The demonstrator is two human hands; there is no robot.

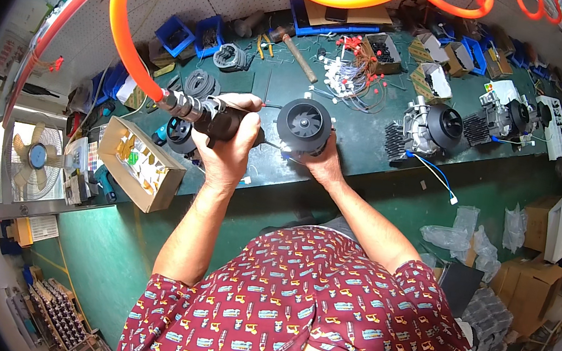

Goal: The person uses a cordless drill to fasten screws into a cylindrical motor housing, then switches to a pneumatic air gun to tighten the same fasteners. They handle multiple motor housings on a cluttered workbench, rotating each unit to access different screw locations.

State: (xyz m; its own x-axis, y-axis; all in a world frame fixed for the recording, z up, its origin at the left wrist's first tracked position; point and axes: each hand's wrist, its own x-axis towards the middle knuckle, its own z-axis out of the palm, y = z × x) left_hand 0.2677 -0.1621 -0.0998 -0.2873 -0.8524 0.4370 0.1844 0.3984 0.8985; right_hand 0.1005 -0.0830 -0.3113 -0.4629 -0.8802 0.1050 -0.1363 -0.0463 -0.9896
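Note:
My left hand point(233, 151) is wrapped round a black air tool point(220, 121), whose metal coupling point(184, 104) joins a coiled orange hose point(125, 34). A thin shaft reaches from the tool toward a black round blower unit point(304, 125); whether it touches cannot be made out. With finned wheel facing up, that unit is gripped at its near right side by my right hand point(325, 163). Some right fingers are hidden beneath it. Another black finned wheel point(179, 131) lies just left of the tool, partly covered.
Two motor units with black covers point(444, 126) point(516, 114) stand on the green bench point(364, 133) at right, wires overhanging the edge. Behind are a hammer point(300, 57), bundled wires point(350, 78) and blue bins point(175, 35). An open carton point(162, 188) sits at the left edge.

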